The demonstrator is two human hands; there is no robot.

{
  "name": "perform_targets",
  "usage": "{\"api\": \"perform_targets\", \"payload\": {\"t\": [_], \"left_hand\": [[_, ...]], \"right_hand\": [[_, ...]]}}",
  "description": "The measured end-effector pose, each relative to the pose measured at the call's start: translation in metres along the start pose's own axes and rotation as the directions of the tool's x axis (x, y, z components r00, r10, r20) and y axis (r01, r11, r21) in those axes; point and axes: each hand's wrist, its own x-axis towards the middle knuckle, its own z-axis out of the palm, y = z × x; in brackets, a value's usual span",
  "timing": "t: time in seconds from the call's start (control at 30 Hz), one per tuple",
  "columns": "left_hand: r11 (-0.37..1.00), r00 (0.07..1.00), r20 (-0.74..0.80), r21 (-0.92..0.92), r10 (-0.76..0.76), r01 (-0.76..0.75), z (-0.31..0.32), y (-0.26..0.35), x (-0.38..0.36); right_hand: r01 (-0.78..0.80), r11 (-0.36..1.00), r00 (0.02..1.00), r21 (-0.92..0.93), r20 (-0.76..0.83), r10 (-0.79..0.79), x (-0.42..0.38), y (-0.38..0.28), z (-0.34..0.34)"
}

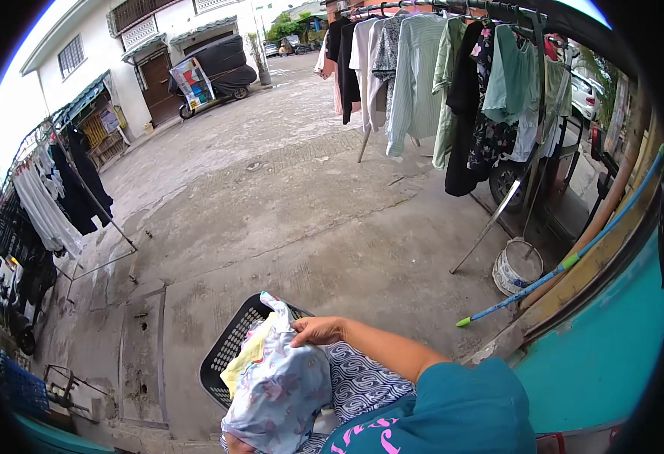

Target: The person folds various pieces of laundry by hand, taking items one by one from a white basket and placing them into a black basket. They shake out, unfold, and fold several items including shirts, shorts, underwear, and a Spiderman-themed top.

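My right hand [318, 331] pinches the upper part of a light blue patterned cloth [283, 386] in front of my body. At the lower edge of the view my left hand [239, 445] shows only in part, at the bottom of the same cloth, its fingers mostly hidden. Behind and beside the cloth is a black plastic basket [222, 352] with perforated sides. A yellow cloth [247, 359] lies in it, partly covered by the blue one. Patterned dark and white fabric [358, 378] covers my lap area.
Clothes [415, 76] hang on a rack at the upper right, and more [41, 200] on a rack at the left. A white bucket [517, 266] and a blue pole [551, 276] are at the right. A covered vehicle [222, 68] stands across the concrete ground [294, 219].
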Motion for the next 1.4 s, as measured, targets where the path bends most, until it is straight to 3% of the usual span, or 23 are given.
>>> {"api": "perform_targets", "payload": {"t": [0.1, 0.17, 0.23, 0.27, 0.3, 0.4, 0.5, 0.6, 0.67, 0.8, 0.87, 0.93, 0.97, 1.0, 1.07, 1.1, 1.13, 1.17, 1.2, 1.27, 1.3, 1.37, 1.4], "left_hand": [[0.991, 0.997, -0.003, -0.109, -0.074, 0.073, -0.018, 0.005, -0.002], [0.985, 0.995, -0.012, -0.147, -0.099, 0.096, 0.001, -0.005, 0.003], [0.916, 0.964, -0.214, 0.395, 0.16, -0.065, 0.081, -0.038, 0.029], [0.797, 0.836, -0.421, 0.603, 0.352, -0.031, 0.069, -0.034, 0.034], [0.547, 0.872, -0.269, 0.837, 0.409, 0.002, 0.08, -0.04, 0.045], [0.445, 0.785, -0.275, 0.895, 0.556, -0.002, 0.089, -0.024, 0.059], [0.18, 0.636, -0.164, 0.983, 0.754, 0.04, 0.101, -0.003, 0.068], [0.013, 0.561, -0.058, 0.996, 0.826, 0.085, 0.129, -0.003, 0.079], [0.014, 0.61, -0.033, 0.999, 0.792, 0.036, 0.136, 0.004, 0.082], [0.323, 0.676, -0.207, 0.945, 0.707, -0.048, 0.144, 0.025, 0.087], [0.353, 0.716, -0.259, 0.935, 0.649, 0.018, 0.136, 0.037, 0.092], [0.198, 0.822, -0.26, 0.963, 0.506, 0.183, 0.116, 0.044, 0.1], [0.035, 0.814, -0.209, 0.974, 0.543, 0.226, 0.106, 0.043, 0.105], [0.039, 0.812, -0.211, 0.973, 0.544, 0.227, 0.098, 0.046, 0.109], [-0.452, 0.786, -0.13, 0.757, 0.604, 0.472, 0.087, 0.054, 0.119], [-0.644, 0.773, 0.03, 0.574, 0.634, 0.506, 0.082, 0.055, 0.124], [-0.642, 0.772, 0.027, 0.574, 0.635, 0.508, 0.078, 0.055, 0.126], [-0.792, 0.74, 0.324, 0.415, 0.589, 0.448, 0.074, 0.055, 0.129], [-0.885, 0.671, 0.587, 0.211, 0.454, 0.414, 0.071, 0.056, 0.131], [-0.844, 0.675, 0.51, 0.374, 0.533, 0.384, 0.071, 0.048, 0.132], [-0.773, 0.681, 0.422, 0.527, 0.598, 0.352, 0.071, 0.043, 0.131], [-0.731, 0.672, 0.374, 0.568, 0.639, 0.379, 0.053, 0.028, 0.122], [-0.686, 0.662, 0.324, 0.605, 0.676, 0.404, 0.041, 0.02, 0.116]], "right_hand": [[0.129, 0.949, 0.982, 0.288, -0.169, -0.082, -0.007, -0.019, 0.002], [0.162, 0.959, 0.97, 0.232, -0.214, -0.112, -0.004, -0.019, -0.001], [0.111, 0.968, 0.949, 0.226, -0.312, -0.036, 0.0, -0.023, -0.007], [0.06, 0.97, 0.94, 0.234, -0.341, 0.025, 0.008, -0.021, -0.015], [0.125, 0.969, 0.957, 0.215, -0.283, -0.061, 0.009, -0.027, -0.011], [0.221, 0.97, 0.944, 0.097, -0.27, -0.188, 0.003, -0.053, 0.0], [0.202, 0.977, 0.864, -0.066, -0.458, -0.21, 0.005, -0.066, 0.0], [0.247, 0.951, 0.833, -0.186, -0.461, -0.306, 0.01, -0.068, -0.005], [0.238, 0.957, 0.858, -0.163, -0.427, -0.286, 0.013, -0.071, -0.005], [0.139, 0.975, 0.905, -0.17, -0.377, -0.195, 0.022, -0.085, -0.001], [0.093, 0.963, 0.913, -0.251, -0.365, -0.184, 0.033, -0.088, -0.001], [0.024, 0.827, 0.933, -0.561, -0.284, -0.22, 0.049, -0.085, -0.006], [-0.012, 0.726, 0.929, -0.687, -0.276, -0.247, 0.059, -0.081, -0.014], [-0.014, 0.726, 0.93, -0.688, -0.276, -0.243, 0.071, -0.076, -0.026], [-0.201, 0.236, 0.94, -0.951, -0.255, -0.225, 0.093, -0.071, -0.049], [-0.201, 0.236, 0.942, -0.951, -0.254, -0.221, 0.101, -0.069, -0.056], [-0.246, 0.016, 0.896, -0.969, -0.234, -0.377, 0.107, -0.069, -0.06], [-0.313, -0.196, 0.837, -0.929, -0.173, -0.519, 0.112, -0.067, -0.063], [-0.313, -0.196, 0.838, -0.929, -0.173, -0.518, 0.116, -0.065, -0.066], [-0.048, -0.265, 0.643, -0.963, 0.173, -0.746, 0.121, -0.061, -0.071], [-0.048, -0.266, 0.643, -0.963, 0.174, -0.746, 0.12, -0.056, -0.073], [-0.111, 0.139, 0.718, -0.984, -0.176, -0.674, 0.106, -0.039, -0.068], [-0.113, 0.144, 0.722, -0.983, -0.18, -0.668, 0.099, -0.027, -0.067]]}}
